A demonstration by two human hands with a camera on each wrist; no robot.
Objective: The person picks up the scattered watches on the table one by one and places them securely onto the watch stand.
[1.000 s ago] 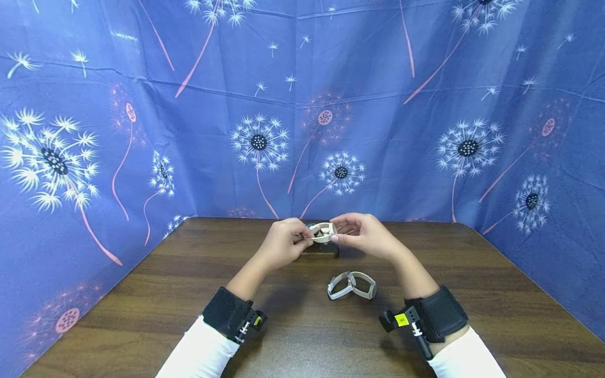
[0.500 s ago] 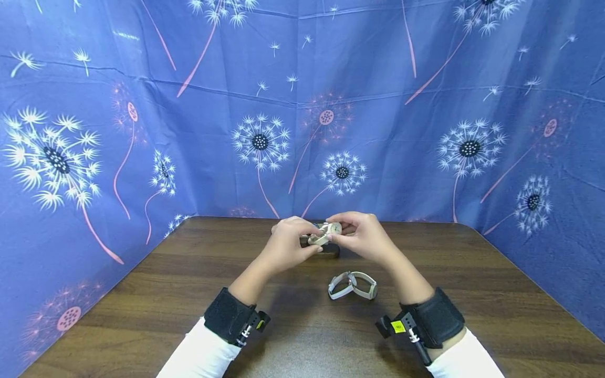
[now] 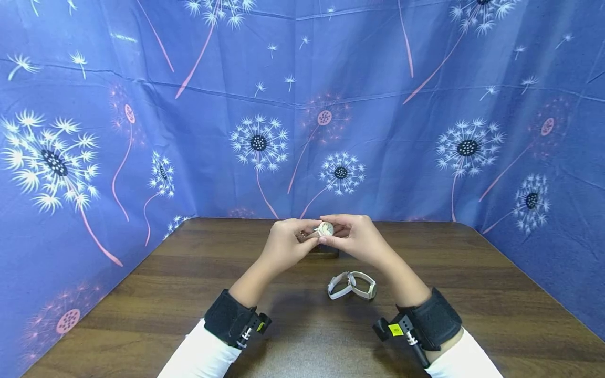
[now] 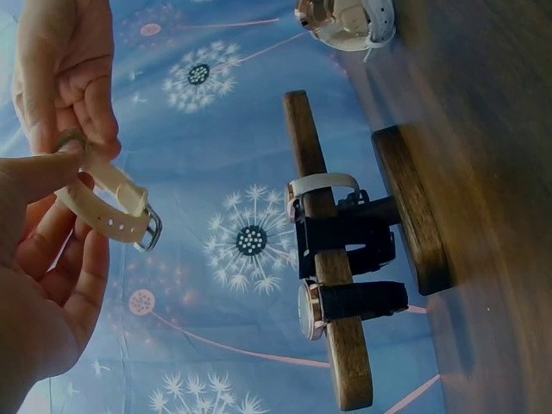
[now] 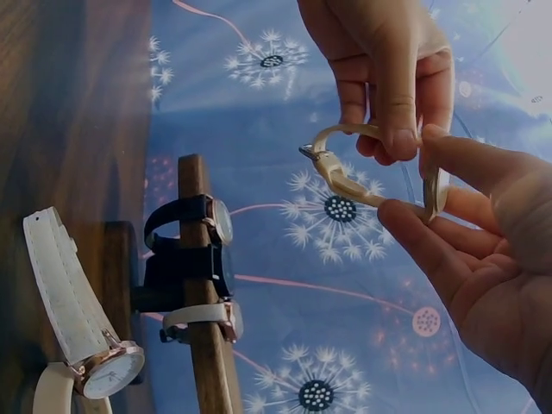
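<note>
Both hands hold a beige-strapped watch [image 3: 324, 229] in the air above the far middle of the brown table [image 3: 189, 294]. My left hand [image 3: 308, 237] pinches its strap, whose buckle end [image 4: 148, 231] hangs free. My right hand [image 3: 332, 235] pinches the watch by its round case [image 5: 434, 191], the dial turned toward me. Just behind and below the hands stands a wooden T-shaped watch stand [image 4: 332, 259]. It carries a black-strapped watch [image 5: 185, 228] and a light-strapped one [image 4: 319, 185].
A white-strapped watch [image 3: 352, 285] with a rose-gold case lies on the table just in front of the hands, near my right forearm. Blue cloth with a dandelion print [image 3: 425, 131] walls in the table at the back and on both sides.
The hands have drawn closer together and turned the beige watch, so its dial now faces up toward me instead of the looped strap. The white watch on the table has not moved.
</note>
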